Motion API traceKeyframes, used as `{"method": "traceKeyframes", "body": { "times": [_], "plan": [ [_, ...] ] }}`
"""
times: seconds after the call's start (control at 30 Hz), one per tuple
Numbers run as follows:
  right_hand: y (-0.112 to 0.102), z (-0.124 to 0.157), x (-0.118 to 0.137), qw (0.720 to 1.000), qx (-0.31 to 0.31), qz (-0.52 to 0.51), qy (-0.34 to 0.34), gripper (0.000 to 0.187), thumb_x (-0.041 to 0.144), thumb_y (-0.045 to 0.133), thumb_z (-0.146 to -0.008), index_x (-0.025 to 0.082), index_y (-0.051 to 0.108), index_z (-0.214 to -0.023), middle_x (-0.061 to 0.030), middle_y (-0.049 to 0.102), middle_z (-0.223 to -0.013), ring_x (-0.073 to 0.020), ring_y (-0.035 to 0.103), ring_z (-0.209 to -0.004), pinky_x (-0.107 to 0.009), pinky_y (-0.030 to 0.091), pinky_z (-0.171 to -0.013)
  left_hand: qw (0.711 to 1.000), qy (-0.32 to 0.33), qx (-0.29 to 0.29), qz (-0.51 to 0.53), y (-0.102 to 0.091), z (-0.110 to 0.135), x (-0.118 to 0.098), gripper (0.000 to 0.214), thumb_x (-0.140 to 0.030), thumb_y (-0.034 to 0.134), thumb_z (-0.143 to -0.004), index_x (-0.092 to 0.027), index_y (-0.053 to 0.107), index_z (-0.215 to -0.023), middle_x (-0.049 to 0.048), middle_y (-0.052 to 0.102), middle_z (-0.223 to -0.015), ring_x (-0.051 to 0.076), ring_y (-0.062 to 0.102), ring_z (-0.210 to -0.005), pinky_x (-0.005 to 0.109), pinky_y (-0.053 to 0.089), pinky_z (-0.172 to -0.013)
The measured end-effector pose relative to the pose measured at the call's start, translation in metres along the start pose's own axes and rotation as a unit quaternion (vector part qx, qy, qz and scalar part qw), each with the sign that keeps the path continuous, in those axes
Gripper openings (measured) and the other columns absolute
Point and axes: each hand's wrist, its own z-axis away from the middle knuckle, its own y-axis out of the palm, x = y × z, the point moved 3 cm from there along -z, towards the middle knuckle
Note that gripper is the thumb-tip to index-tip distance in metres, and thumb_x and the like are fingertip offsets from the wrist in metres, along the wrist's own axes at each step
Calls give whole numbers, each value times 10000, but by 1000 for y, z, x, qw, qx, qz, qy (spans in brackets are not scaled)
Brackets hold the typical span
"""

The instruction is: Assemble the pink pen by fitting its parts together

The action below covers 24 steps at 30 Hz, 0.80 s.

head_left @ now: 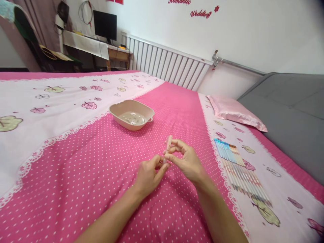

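Observation:
Both my hands meet over the pink dotted bedspread (106, 175). My right hand (186, 162) pinches a slim pink pen (168, 143) that points up and away. My left hand (149, 175) is closed with its fingertips at the pen's lower end, gripping a small part I cannot make out. A beige plastic basin (131, 114) with several small pale pieces in it sits farther up the bed, apart from both hands. A row of several pens (240, 170) lies to the right of my right forearm.
A pink satin pillow (234, 113) lies at the right by a grey padded headboard (291, 118). A white radiator (167, 64) lines the far wall. A desk with a monitor (105, 23) stands at the back left.

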Motion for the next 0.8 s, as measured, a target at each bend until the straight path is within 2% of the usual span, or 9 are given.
{"method": "traceKeyframes", "body": {
  "times": [0.23, 0.33, 0.4, 0.43, 0.5, 0.6, 0.7, 0.8],
  "plan": [
    [2, 1, 0, 1000, 12, -22, 13, 317, 238, 642, -748, 193, 566, -1053, -8, 621, -797, -176, 626, -834, -361, 474, -822, 997, -33, -8, 72, 0, -1, 0, 258, -392, 529, -820, -165, 497, -704, -25, 533, -586, 89, 470, -504, 212, 337, -486],
    [-1, 0, -2, 999, 6, -48, 14, 360, 261, 655, -750, 193, 563, -1092, -16, 635, -830, -183, 622, -901, -387, 427, -914, 989, -62, 32, 132, -1, -2, -2, 251, -409, 527, -823, -160, 540, -853, -17, 552, -617, 106, 501, -540, 225, 365, -514],
    [-3, -1, -3, 998, -2, -60, 12, 374, 272, 664, -747, 188, 569, -1099, -25, 644, -851, -184, 613, -929, -392, 400, -949, 973, -78, 73, 206, -1, -4, -6, 271, -402, 471, -859, -164, 535, -971, 13, 606, -709, 134, 569, -648, 248, 415, -588],
    [-4, -2, -4, 998, -4, -64, 11, 374, 278, 666, -746, 188, 574, -1097, -25, 643, -849, -185, 611, -931, -393, 399, -950, 962, -82, 89, 244, -2, -4, -8, 269, -395, 437, -878, -164, 538, -972, 33, 629, -771, 149, 593, -719, 265, 434, -644],
    [-5, -2, -4, 998, -8, -68, 10, 376, 289, 670, -741, 188, 581, -1093, -19, 632, -820, -187, 611, -916, -392, 418, -928, 944, -82, 109, 300, -4, -5, -12, 283, -379, 386, -902, -157, 552, -849, 63, 648, -861, 170, 604, -839, 297, 438, -754],
    [-6, -3, -4, 997, -11, -71, 19, 380, 297, 669, -733, 186, 582, -1085, -23, 616, -817, -192, 611, -888, -376, 469, -852, 931, -80, 137, 328, -4, -6, -15, 324, -368, 389, -904, -158, 517, -694, 69, 659, -879, 178, 598, -881, 315, 417, -817],
    [-6, -3, -3, 998, -12, -62, 20, 347, 299, 669, -725, 185, 592, -1044, -37, 617, -835, -200, 614, -875, -360, 492, -792, 927, -88, 142, 335, -4, -8, -16, 331, -376, 424, -889, -158, 515, -657, 61, 662, -828, 175, 601, -849, 313, 415, -801],
    [-6, -2, -2, 999, -16, -39, 4, 295, 294, 663, -732, 185, 603, -999, -35, 623, -806, -205, 616, -885, -378, 462, -842, 930, -100, 122, 332, -3, -9, -14, 341, -390, 471, -864, -152, 543, -632, 58, 661, -774, 173, 607, -806, 295, 419, -743]
  ]
}}
